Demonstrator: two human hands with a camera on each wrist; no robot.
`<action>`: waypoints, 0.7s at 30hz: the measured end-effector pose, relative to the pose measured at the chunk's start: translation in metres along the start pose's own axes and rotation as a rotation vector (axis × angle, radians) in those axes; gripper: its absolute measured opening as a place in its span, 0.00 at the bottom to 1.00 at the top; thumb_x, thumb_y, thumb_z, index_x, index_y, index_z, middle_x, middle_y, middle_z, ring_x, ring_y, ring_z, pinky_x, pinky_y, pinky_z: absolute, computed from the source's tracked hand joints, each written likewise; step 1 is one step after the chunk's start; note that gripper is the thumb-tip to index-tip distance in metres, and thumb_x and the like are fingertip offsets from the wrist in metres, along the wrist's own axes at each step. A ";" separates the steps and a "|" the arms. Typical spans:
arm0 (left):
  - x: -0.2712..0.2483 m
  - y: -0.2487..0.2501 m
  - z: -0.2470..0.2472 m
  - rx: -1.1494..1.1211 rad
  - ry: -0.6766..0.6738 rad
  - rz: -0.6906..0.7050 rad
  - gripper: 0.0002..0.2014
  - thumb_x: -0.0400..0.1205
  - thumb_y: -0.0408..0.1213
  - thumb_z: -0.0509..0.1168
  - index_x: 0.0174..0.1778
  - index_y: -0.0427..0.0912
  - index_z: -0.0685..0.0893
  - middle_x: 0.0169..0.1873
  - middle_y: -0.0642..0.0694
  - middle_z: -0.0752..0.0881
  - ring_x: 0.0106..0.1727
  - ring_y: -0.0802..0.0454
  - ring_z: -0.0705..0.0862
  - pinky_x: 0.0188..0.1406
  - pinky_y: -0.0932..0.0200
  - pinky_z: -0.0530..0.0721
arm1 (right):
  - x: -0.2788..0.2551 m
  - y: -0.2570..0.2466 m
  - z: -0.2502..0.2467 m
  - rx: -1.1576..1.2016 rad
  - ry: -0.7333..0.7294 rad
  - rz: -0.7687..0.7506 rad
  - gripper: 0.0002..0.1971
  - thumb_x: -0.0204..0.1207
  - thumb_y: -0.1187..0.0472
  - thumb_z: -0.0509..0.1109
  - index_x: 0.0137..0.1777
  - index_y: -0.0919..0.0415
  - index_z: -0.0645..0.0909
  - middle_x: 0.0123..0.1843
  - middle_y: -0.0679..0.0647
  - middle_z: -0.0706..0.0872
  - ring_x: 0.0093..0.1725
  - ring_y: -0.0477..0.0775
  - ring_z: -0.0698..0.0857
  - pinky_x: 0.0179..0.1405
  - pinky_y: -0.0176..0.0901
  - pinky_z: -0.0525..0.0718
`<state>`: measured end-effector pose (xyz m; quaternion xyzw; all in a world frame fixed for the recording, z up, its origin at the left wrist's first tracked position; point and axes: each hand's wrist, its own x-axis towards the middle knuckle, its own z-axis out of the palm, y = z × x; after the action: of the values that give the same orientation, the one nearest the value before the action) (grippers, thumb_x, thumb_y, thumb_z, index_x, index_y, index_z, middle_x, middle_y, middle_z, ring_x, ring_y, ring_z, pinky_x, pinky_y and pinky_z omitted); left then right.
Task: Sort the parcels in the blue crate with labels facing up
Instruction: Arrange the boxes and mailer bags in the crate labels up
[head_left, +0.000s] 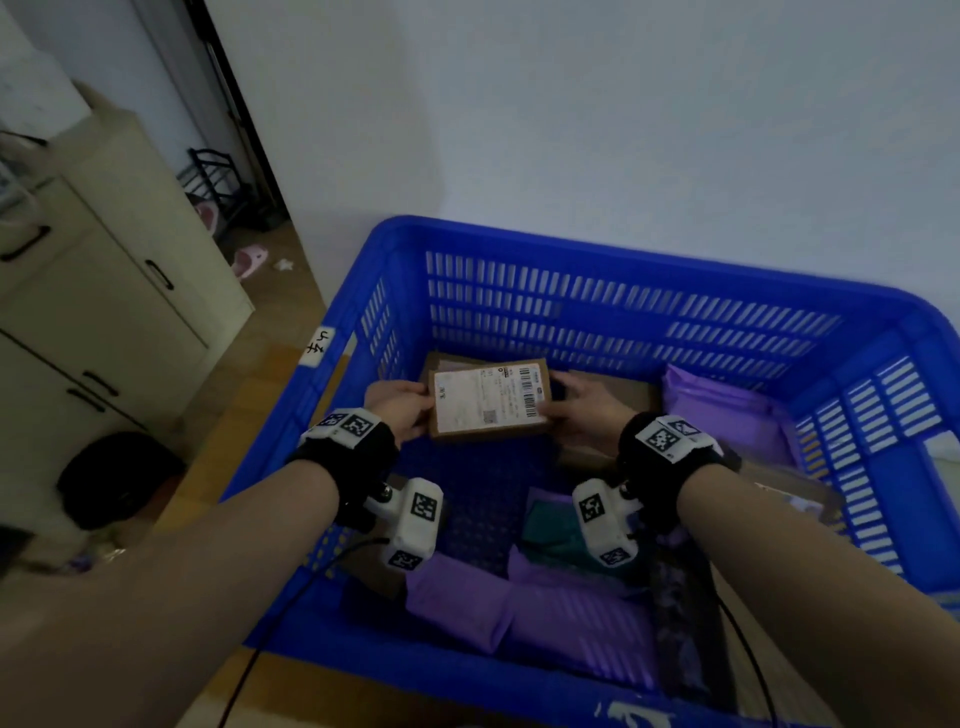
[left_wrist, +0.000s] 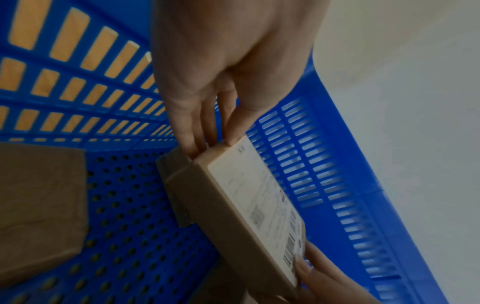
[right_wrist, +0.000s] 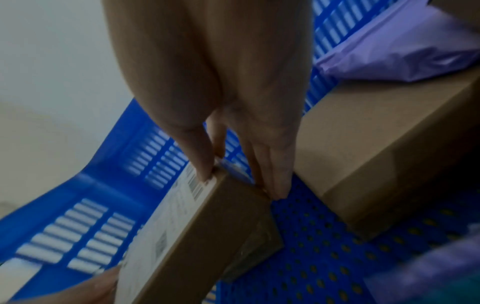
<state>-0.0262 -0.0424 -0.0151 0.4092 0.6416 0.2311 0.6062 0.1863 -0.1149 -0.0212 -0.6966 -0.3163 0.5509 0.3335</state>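
Left hand (head_left: 400, 408) and right hand (head_left: 584, 408) each pinch an end of a flat brown cardboard parcel (head_left: 488, 400), white label up, held above another brown box (left_wrist: 174, 183) near the far wall of the slatted blue plastic crate (head_left: 623, 312), purple mailer bags (head_left: 519, 603) lying nearer.

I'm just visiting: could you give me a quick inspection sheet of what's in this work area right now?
Surface: perforated floor of the blue crate, partly bare.
Job's things: labelled box held label up; another box; purple bags.
Clutter: nothing seen.
Grippers: left hand and right hand pinch the labelled box's ends.
Cables: black cable from left wrist.
Surroundings: cabinet, white wall, slipper.
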 end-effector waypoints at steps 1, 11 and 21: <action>0.005 -0.003 -0.002 0.067 -0.006 0.006 0.17 0.81 0.22 0.63 0.67 0.28 0.77 0.64 0.31 0.82 0.67 0.37 0.81 0.63 0.47 0.82 | 0.002 0.003 0.005 -0.043 -0.014 0.015 0.28 0.79 0.66 0.68 0.77 0.50 0.68 0.64 0.58 0.83 0.51 0.57 0.83 0.43 0.48 0.84; 0.037 -0.024 0.000 0.600 -0.048 -0.018 0.18 0.84 0.30 0.56 0.68 0.26 0.77 0.67 0.29 0.80 0.68 0.34 0.79 0.67 0.43 0.80 | 0.024 0.040 0.044 -0.013 -0.033 0.198 0.22 0.80 0.68 0.65 0.73 0.60 0.70 0.69 0.61 0.80 0.66 0.63 0.81 0.62 0.57 0.84; 0.062 -0.036 0.005 0.891 -0.052 -0.129 0.19 0.86 0.31 0.52 0.70 0.24 0.74 0.71 0.28 0.75 0.74 0.33 0.72 0.75 0.45 0.70 | 0.052 0.050 0.062 0.015 0.007 0.317 0.19 0.80 0.73 0.62 0.70 0.65 0.75 0.67 0.62 0.81 0.65 0.61 0.82 0.57 0.50 0.84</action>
<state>-0.0255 -0.0133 -0.0808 0.5951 0.6874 -0.1162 0.3998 0.1393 -0.0945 -0.1013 -0.7371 -0.1971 0.5966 0.2489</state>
